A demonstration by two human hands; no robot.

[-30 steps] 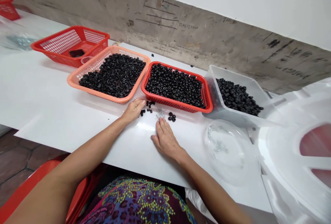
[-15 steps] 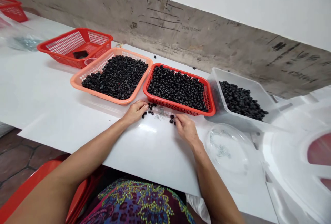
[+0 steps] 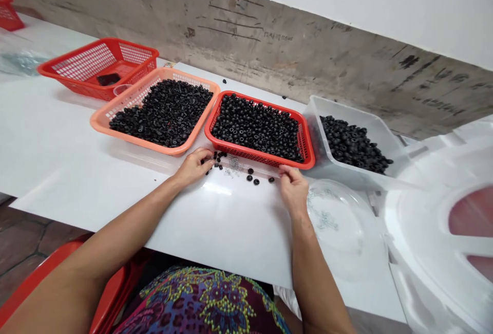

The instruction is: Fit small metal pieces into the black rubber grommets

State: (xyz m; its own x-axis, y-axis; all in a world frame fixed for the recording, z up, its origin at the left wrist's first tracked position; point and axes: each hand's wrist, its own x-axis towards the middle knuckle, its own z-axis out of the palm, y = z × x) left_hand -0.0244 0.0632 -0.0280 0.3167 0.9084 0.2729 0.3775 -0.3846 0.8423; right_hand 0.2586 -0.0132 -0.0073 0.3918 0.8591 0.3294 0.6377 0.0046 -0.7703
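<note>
Left hand (image 3: 193, 166): It is curled, with the fingers down on the white table (image 3: 77, 169). I cannot tell if it holds a ring.

Right hand (image 3: 294, 189): It is half open, with the fingers just by the red basket (image 3: 262, 105). I cannot tell if it holds anything.

Loose things: Small black rings (image 3: 219, 158) lie by the left hand, and more lie apart toward the right hand. Tiny silver bits (image 3: 233, 165) sit between the hands.

Other things: The orange basket (image 3: 127, 136) and the red basket hold many rings. A clear tub (image 3: 327, 105) at right holds more. A clear round dish (image 3: 339, 221) sits near.

Could go wrong: A bumped ring could roll away. A hit basket could spill. Rings and silver bits could get mixed up.
</note>
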